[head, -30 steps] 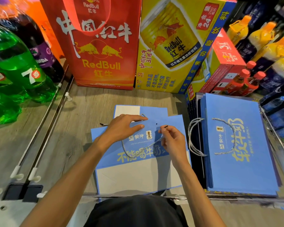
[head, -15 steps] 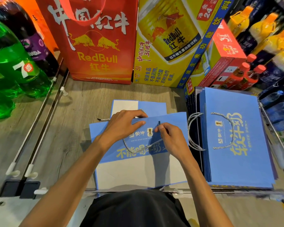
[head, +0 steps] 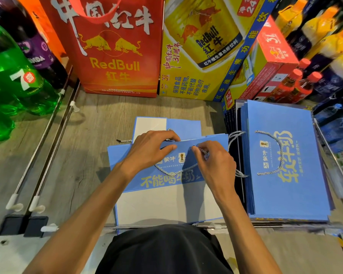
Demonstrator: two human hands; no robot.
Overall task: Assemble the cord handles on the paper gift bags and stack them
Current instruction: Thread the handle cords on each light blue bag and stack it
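Grey wood-grain surface [head: 83, 155] is sitting in a shop setting, drinks crowding three sides. Red bag [head: 115, 56] and yellow box [head: 196, 46] are standing along the far edge. Green bottles [head: 14, 76], at least two, are bulging in from the left. Two rails [head: 48, 135] are running diagonally on the left, fencing off the bottles; one front rail [head: 166, 227] is crossing the near edge. Open room is lying between the rails and the middle work.

One stack of blue bags [head: 285, 175] is lying flat on the right, its top bag showing one cord loop. Three red-capped bottles [head: 303, 80] are poking up behind it.

One blue bag [head: 166, 178] is lying flat in the middle, just beside the stack, with another partly under its far edge. Left hand [head: 149, 151] is gripping its top edge, fingers curled over. Right hand [head: 216, 163] is pinching one end of the cord [head: 176, 171] at that edge; the cord is looping down across the bag's face.
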